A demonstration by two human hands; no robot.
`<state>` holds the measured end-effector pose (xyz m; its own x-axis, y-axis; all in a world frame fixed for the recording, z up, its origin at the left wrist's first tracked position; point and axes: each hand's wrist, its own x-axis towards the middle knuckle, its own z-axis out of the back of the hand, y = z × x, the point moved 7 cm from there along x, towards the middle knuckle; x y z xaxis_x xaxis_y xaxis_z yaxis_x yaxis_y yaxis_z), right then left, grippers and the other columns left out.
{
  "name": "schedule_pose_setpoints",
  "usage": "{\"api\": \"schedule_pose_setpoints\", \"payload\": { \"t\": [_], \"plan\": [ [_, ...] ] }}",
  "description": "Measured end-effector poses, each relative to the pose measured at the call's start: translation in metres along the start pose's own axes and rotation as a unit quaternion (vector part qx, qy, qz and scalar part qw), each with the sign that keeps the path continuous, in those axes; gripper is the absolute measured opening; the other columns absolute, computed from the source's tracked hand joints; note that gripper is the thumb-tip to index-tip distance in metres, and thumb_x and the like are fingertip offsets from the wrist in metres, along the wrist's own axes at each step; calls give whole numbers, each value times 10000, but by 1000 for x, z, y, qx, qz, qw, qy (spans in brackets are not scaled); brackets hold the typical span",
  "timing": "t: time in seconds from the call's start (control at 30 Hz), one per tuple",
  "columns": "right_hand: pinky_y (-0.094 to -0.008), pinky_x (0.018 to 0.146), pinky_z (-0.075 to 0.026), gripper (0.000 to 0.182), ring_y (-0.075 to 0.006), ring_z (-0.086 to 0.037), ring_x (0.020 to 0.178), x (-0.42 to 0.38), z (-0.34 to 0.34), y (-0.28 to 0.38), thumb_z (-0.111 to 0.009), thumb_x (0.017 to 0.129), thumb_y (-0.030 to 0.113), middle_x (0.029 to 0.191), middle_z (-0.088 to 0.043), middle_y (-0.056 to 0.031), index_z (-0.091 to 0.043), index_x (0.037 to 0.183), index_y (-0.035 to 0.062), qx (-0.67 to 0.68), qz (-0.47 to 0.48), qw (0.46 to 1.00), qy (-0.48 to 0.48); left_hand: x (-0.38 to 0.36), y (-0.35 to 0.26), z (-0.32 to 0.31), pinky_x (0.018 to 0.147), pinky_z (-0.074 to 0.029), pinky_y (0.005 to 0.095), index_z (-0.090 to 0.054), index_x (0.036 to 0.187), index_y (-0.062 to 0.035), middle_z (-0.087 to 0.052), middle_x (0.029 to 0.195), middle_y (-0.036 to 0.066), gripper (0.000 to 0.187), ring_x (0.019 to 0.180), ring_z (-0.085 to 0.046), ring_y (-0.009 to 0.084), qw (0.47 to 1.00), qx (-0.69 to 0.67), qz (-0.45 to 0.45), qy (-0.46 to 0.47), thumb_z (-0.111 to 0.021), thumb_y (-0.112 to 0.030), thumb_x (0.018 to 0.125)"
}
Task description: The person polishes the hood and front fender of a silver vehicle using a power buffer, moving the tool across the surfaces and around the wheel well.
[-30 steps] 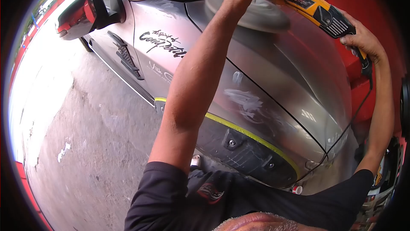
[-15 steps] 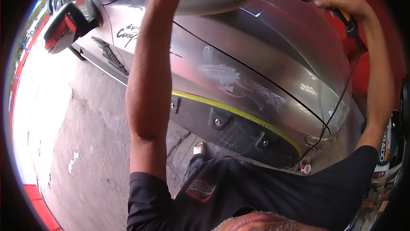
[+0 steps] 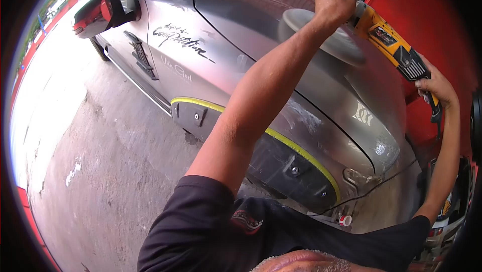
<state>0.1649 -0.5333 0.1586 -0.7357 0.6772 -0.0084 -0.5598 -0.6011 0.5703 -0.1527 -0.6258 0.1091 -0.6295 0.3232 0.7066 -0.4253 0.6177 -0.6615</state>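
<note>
My left hand (image 3: pixel 333 2) is closed round the black front handle of a yellow-and-black power polisher (image 3: pixel 385 36). At the polisher's rear grip, my right hand (image 3: pixel 439 89) is wrapped round the body. Its round pale pad (image 3: pixel 301 25) looks blurred and lies against or just over the silver car hood (image 3: pixel 326 78); my left forearm hides part of it. Whitish smears (image 3: pixel 305 116) mark the fender below the hood seam.
The fender (image 3: pixel 175 53) bears black lettering, and a dark wheel-arch flare (image 3: pixel 281 164) has a yellow edge strip. A side mirror (image 3: pixel 98 13) juts out at left. A black cord (image 3: pixel 371 189) hangs near the bumper. A small red-and-white container (image 3: pixel 345 221) sits low by the front.
The polisher and both hands have moved to the right in view, the pad going from near the windshield side toward the hood's front. The view has shifted, showing more lettering on the fender.
</note>
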Motion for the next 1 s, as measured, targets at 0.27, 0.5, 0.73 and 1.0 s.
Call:
{"api": "schedule_pose_setpoints", "payload": {
  "t": [0.27, 0.5, 0.73, 1.0],
  "plan": [
    [-226, 399, -506, 1015, -89, -574, 513, 100, -5, 74, -843, 667, 182, 843, -610, -27, -342, 1547, 106, -18, -4, 999, 28, 73, 28, 66, 817, -550, 426, -746, 1110, -72, -733, 892, 222, 374, 872, -730, 326, 999, -31, 14, -42, -540, -108, 800],
    [-222, 400, -501, 1045, -91, -578, 508, 156, -48, 159, -872, 641, 218, 865, -622, -30, -354, 1542, 114, -31, 38, 995, 88, 100, 19, 166, 712, -547, 408, -738, 1005, -22, -726, 854, 206, 252, 768, -722, 293, 995, -2, 53, -89, -630, -172, 832],
    [-217, 395, -501, 973, -83, -574, 536, 190, -74, 208, -842, 743, 207, 875, -631, -38, -325, 1565, 150, -68, 126, 981, 128, 93, -7, 245, 530, -526, 366, -690, 949, 37, -686, 759, 145, 234, 600, -664, 217, 987, 17, 34, -159, -637, -133, 796],
    [-212, 449, -497, 990, -75, -562, 564, 156, -70, 184, -801, 722, 232, 836, -588, -11, -307, 1573, 124, -93, 126, 983, 93, 70, -20, 208, 563, -509, 343, -720, 946, -7, -679, 762, 74, 203, 610, -609, 157, 994, -68, 21, -85, -632, -67, 773]
  ]
}}
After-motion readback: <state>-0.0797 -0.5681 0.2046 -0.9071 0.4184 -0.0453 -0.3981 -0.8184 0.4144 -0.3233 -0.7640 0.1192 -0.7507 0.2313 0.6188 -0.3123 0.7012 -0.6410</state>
